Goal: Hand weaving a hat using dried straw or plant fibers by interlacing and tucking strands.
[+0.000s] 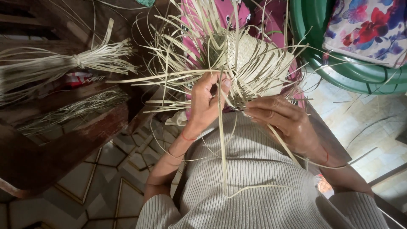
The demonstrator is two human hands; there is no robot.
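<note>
The near edge of the woven piece (250, 59) is hidden behind both hands, so the exact grip cannot be made out fully. A long strip (221, 140) is pinched by the closed left hand (205, 101); another is gripped by the right hand (282, 116). Beyond, a tied bundle (80, 61) is seen on the wooden bench (63, 148), well apart, and a green tub (339, 72) is cut off at the top edge.

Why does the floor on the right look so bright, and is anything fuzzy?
Head view: daylight washes out the right floor; the wooden bench on the left sits in shadow; the weaving and both hands, left and right, look sharp; the edges bend slightly.
</note>
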